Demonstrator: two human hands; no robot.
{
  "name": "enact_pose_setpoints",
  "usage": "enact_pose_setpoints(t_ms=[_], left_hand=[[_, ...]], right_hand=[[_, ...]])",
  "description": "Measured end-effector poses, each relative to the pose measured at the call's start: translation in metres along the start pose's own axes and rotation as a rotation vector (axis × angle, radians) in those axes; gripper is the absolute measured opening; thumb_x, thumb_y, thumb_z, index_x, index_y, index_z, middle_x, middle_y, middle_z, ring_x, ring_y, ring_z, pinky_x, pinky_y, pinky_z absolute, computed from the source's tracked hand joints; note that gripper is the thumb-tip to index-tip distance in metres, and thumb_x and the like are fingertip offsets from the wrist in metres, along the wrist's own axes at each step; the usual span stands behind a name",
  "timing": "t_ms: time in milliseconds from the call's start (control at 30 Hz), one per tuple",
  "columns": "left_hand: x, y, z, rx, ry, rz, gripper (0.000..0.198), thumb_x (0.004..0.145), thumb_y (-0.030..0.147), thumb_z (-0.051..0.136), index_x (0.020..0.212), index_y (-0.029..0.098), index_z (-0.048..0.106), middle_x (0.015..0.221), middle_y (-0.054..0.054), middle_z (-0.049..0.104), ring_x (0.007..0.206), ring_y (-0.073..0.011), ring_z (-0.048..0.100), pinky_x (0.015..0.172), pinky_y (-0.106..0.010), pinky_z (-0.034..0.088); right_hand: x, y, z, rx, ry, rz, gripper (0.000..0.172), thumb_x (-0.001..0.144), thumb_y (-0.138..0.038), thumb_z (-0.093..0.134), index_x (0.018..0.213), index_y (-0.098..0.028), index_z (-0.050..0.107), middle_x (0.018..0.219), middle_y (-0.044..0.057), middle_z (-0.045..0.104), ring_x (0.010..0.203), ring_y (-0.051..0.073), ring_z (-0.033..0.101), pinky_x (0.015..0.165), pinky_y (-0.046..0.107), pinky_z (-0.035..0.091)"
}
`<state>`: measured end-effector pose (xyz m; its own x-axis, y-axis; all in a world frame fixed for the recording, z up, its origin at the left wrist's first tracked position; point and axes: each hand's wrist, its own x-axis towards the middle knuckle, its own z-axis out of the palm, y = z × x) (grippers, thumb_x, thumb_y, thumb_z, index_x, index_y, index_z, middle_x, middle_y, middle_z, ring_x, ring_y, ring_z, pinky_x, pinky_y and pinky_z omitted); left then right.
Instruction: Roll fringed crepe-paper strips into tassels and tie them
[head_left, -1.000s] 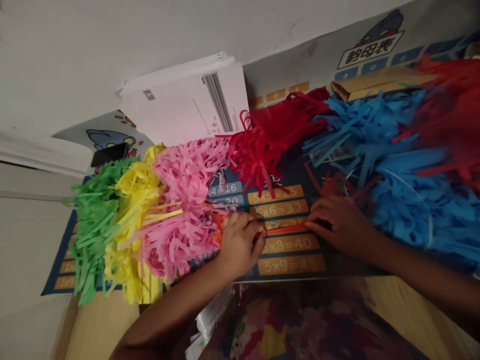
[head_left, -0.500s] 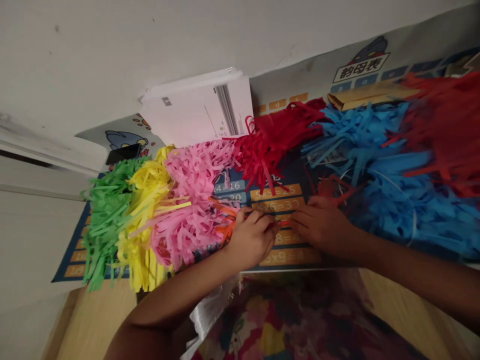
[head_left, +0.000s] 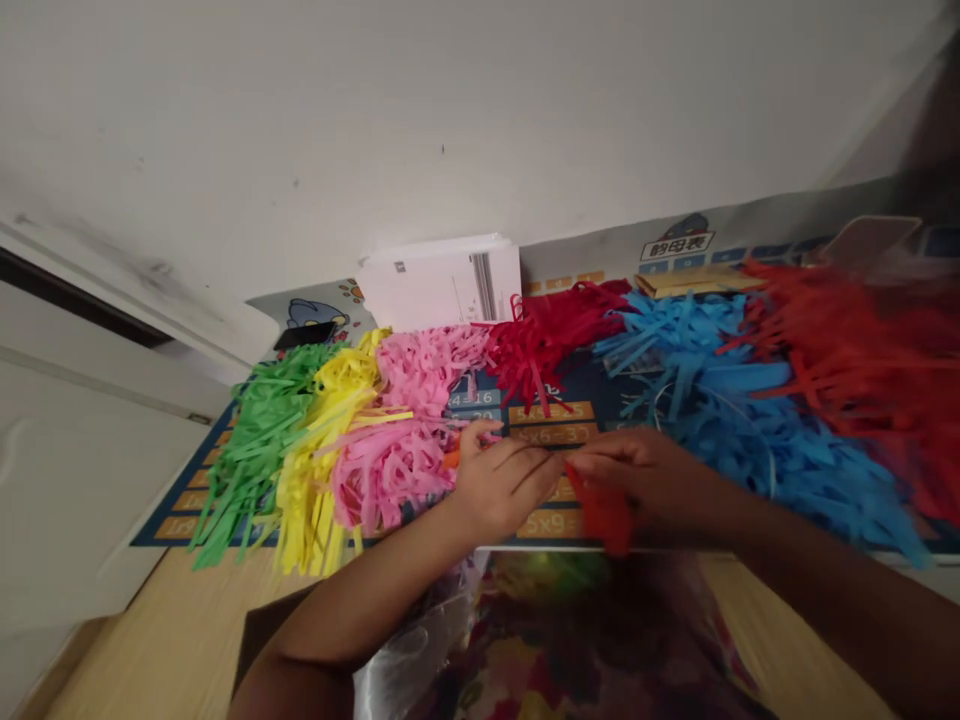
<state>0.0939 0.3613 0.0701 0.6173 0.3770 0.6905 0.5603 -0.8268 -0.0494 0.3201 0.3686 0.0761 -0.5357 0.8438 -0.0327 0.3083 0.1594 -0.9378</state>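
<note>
My left hand (head_left: 504, 487) is closed, with orange paper strips (head_left: 452, 457) partly showing behind its fingers. Its fingertips meet those of my right hand (head_left: 637, 478) above the printed mat (head_left: 551, 525). Red-orange paper (head_left: 606, 512) hangs from my right hand's closed fingers, blurred by motion. Pink shredded paper (head_left: 394, 465) lies just left of my left hand. Blue shredded paper (head_left: 787, 450) spreads to the right of my right hand.
Green (head_left: 262, 440) and yellow (head_left: 322, 450) paper bundles lie at the left. Behind stand a white box (head_left: 442, 285) and a dark red bundle (head_left: 547, 335). A large red bundle (head_left: 862, 350) is at the right, a black phone-like object (head_left: 306, 335) at the back left.
The view has tilted up. My hands have come together at the fingertips, and the red-orange paper now hangs from my right hand.
</note>
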Motion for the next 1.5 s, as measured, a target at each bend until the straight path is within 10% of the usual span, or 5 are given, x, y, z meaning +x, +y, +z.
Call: enact_pose_setpoints(t_ms=[167, 433, 933, 1267, 1500], left_hand=[[0.010, 0.023, -0.017, -0.080, 0.096, -0.089, 0.015, 0.091, 0.018, 0.068, 0.105, 0.023, 0.066, 0.094, 0.001, 0.079, 0.082, -0.0137, 0.070, 0.099, -0.040, 0.038], [0.010, 0.062, 0.010, -0.542, 0.282, -0.671, 0.011, 0.094, 0.023, 0.064, 0.088, 0.020, 0.074, 0.084, -0.004, 0.074, 0.078, -0.0141, 0.069, 0.070, -0.027, 0.055], [0.008, 0.047, 0.045, -0.584, 0.257, -0.575, 0.012, 0.091, 0.013, 0.064, 0.096, 0.020, 0.073, 0.084, -0.003, 0.074, 0.079, -0.0153, 0.066, 0.081, -0.029, 0.051], [0.009, 0.024, 0.041, -1.625, 0.310, -1.487, 0.037, 0.082, 0.050, 0.073, 0.079, 0.020, 0.052, 0.055, 0.008, 0.052, 0.045, -0.0075, 0.044, 0.051, -0.021, 0.046], [0.007, 0.025, 0.044, -1.505, 0.206, -1.497, 0.056, 0.071, 0.069, 0.075, 0.078, 0.020, 0.049, 0.051, 0.011, 0.038, 0.041, -0.0038, 0.025, 0.039, -0.015, 0.022]], right_hand=[[-0.004, -0.006, 0.013, 0.602, -0.054, 0.106, 0.032, 0.068, -0.049, 0.083, 0.072, -0.019, 0.070, 0.070, -0.002, 0.060, 0.063, 0.012, 0.052, 0.063, 0.026, 0.041], [-0.019, 0.013, 0.044, 0.608, 0.370, -0.021, 0.027, 0.071, -0.043, 0.083, 0.073, -0.022, 0.067, 0.073, 0.000, 0.061, 0.066, 0.015, 0.056, 0.059, 0.027, 0.048], [-0.013, 0.013, 0.042, -0.011, 0.759, -0.358, 0.011, 0.082, -0.014, 0.072, 0.078, -0.024, 0.070, 0.074, -0.002, 0.068, 0.069, 0.012, 0.064, 0.062, 0.021, 0.050], [0.059, 0.058, -0.120, -0.968, 0.301, 0.265, 0.021, 0.090, -0.016, 0.058, 0.094, -0.019, 0.077, 0.102, 0.009, 0.077, 0.096, 0.024, 0.070, 0.084, 0.034, 0.052], [0.079, 0.073, -0.126, -1.125, 0.000, 0.344, 0.017, 0.088, -0.020, 0.062, 0.093, -0.021, 0.078, 0.099, 0.008, 0.077, 0.095, 0.023, 0.070, 0.081, 0.029, 0.050]])
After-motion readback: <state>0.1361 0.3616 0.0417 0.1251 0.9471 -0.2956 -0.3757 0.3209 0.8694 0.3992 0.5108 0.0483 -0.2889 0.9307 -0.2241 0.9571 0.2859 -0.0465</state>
